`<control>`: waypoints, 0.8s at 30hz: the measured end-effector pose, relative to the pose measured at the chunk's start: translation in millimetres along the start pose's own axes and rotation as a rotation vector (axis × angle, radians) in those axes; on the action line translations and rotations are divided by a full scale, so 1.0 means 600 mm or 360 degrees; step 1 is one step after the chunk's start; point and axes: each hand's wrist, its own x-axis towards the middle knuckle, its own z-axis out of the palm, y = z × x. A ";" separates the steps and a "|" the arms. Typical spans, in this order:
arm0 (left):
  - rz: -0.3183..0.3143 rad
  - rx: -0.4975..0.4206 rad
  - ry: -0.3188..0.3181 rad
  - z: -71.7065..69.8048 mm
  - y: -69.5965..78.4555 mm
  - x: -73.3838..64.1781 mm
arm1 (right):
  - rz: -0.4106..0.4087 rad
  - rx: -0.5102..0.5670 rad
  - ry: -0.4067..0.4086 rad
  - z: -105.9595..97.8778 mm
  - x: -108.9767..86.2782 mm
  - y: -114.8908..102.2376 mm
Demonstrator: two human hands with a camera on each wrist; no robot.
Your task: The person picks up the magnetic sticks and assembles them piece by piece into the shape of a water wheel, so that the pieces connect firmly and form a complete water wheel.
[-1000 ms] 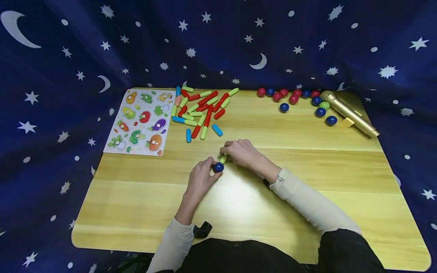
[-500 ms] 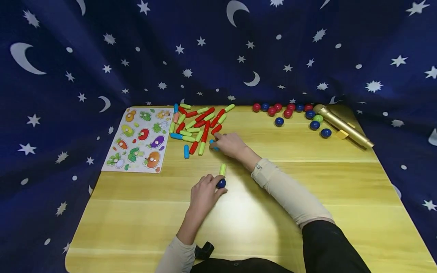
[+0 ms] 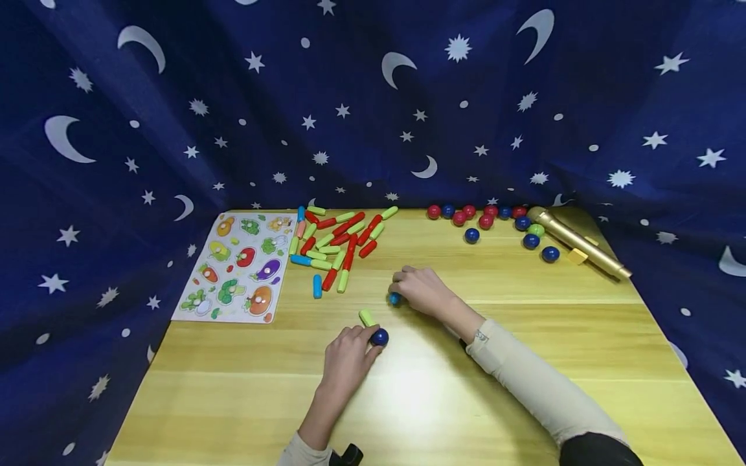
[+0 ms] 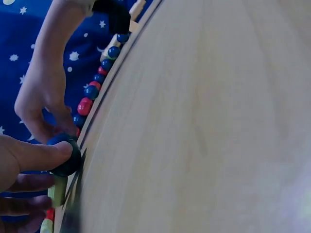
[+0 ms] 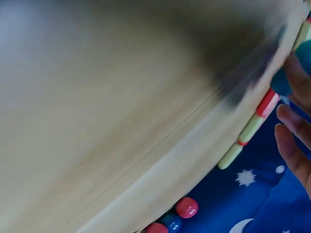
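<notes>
My left hand pinches a dark blue ball between thumb and fingers, low over the middle of the table. From the ball's far side a light green rod points away and leftward; whether it is joined to the ball I cannot tell. In the left wrist view the thumb presses on the ball, and the green rod stands close beside it. To the right and a little farther off, my right hand holds a short blue rod, mostly covered by its fingers.
Red, green and blue rods lie scattered at the back left, beside a vegetable puzzle board. Several red and blue balls line the back right, near a gold microphone-shaped object. A starry curtain hangs behind the table.
My right hand let go of the green rod, reached to the pile, took the blue rod and drew it back rightward. The green rod now tilts left. The head view has tipped upward.
</notes>
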 end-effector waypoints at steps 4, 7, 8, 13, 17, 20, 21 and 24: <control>-0.0026 0.0019 0.0025 -0.001 -0.001 0.005 | -0.0121 0.0034 -0.0015 -0.012 -0.022 -0.022; -0.0019 0.0012 0.0014 -0.003 -0.003 0.008 | -0.0161 0.0023 0.0017 -0.012 -0.026 -0.036; -0.0017 0.0008 0.0007 -0.003 -0.003 0.009 | -0.0162 0.0013 0.0025 -0.011 -0.027 -0.040; -0.0042 -0.0013 -0.0018 0.001 0.003 0.003 | -0.0187 0.0009 -0.0002 -0.008 -0.031 -0.052; -0.0037 -0.0020 -0.0006 0.007 0.005 -0.001 | -0.0226 0.0102 -0.0141 -0.016 -0.028 -0.046; -0.0019 -0.0008 0.0026 0.009 0.003 -0.001 | -0.0181 0.0167 -0.0222 -0.025 -0.002 -0.033; -0.0016 0.0001 0.0039 0.010 0.002 -0.001 | -0.0161 0.0156 -0.0224 -0.029 0.013 -0.031; -0.0013 0.0042 0.0080 0.011 -0.002 0.000 | -0.0137 0.0075 -0.0186 -0.029 0.069 -0.032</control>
